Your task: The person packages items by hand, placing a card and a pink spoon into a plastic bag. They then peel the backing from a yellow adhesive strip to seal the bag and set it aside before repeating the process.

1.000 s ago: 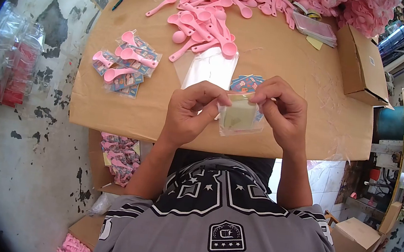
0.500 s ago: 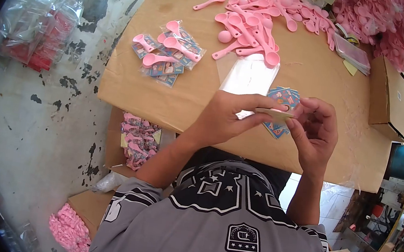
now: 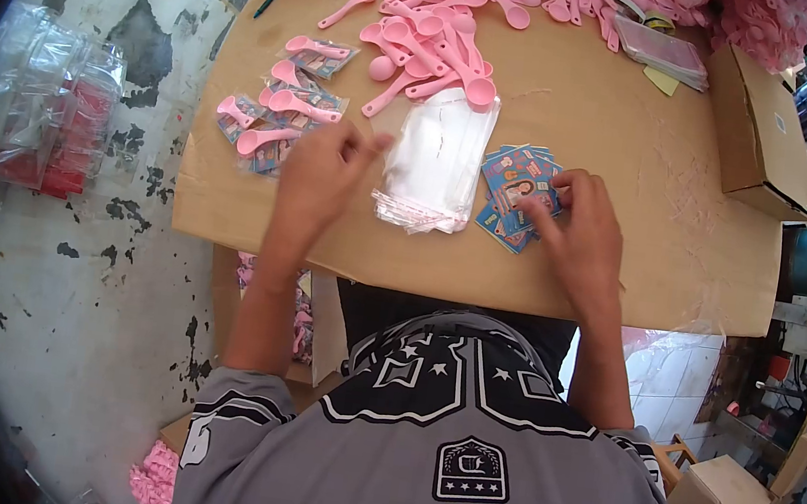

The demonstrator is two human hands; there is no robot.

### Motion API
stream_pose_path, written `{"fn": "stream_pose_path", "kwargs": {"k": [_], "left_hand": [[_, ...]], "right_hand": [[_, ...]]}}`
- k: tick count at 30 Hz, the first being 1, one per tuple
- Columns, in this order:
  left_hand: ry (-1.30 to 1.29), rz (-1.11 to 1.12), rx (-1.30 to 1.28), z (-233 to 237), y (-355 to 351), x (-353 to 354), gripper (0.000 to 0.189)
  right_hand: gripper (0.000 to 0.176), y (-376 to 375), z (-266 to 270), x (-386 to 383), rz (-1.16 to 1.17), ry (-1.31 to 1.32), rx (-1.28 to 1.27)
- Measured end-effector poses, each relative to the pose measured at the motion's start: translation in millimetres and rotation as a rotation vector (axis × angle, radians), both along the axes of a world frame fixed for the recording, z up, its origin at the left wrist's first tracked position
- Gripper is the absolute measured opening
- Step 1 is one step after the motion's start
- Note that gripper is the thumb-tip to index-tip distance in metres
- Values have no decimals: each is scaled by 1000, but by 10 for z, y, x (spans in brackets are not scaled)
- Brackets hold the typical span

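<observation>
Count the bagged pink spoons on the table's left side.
5 spoons clearly: top one, another just below, one mid-group, one far left, one lowest. A partly covered bowl suggests a sixth; the left hand could hide more.

- Left forearm (image 3: 262, 300) bare, near vertical, rising left of centre from lower left.
- Left hand (image 3: 328, 172) left of frame centre, slightly blurred, back facing camera, fingers loosely bent, tips toward frame centre.
- Right forearm (image 3: 605, 352) bare, slanting up and left from lower right.
- Right hand (image 3: 578, 223) right of centre, fingers bent, thumb and index apart, pointing left.
- Hands well apart.
</observation>
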State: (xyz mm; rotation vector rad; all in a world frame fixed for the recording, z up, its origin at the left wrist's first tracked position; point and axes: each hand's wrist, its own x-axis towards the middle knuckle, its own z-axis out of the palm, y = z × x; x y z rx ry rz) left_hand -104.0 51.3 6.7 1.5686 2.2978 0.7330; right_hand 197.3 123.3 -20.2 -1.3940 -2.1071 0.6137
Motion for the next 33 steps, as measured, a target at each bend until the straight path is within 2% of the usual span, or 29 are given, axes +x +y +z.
{"fn": "stream_pose_path", "kwargs": {"k": [1,4,7,10,13,19,22,25,26,29,33], "left_hand": [[65,20,-156,-64,29,84,32],[-60,12,-34,-276,58,202,34],[-382,107,148,-433,58,171,30],[-479,226,370,-481,29,145,26],[-263,233,393,-432,-67,75,20],[67,162,874,-378,-137,97,18],[-596,179,804,-398,-255,186,16],[-1337,33,601,-248,-265,300,21],[-1433,27,555,-202,-261,367,36],[-1504,61,482,-68,-211,516,42],[-1491,95,447,-227,-130,555,41]], "right_hand": [[46,-8,-15,-28,7,-45,24],[45,50,-51,-31,0,-52,-12],[36,129,-106,64,-37,165,-228],[25,156,-130,143,-30,273,-255],[20,140,-136,157,-61,348,-122],[22,93,3,174,-102,453,-183],[23,38,20,104,-5,528,-214],[22,-60,86,-17,83,636,-337],[22,-93,81,-53,101,654,-364],[22,-172,77,-108,144,705,-456],[22,-213,152,-155,198,779,-618]]}}
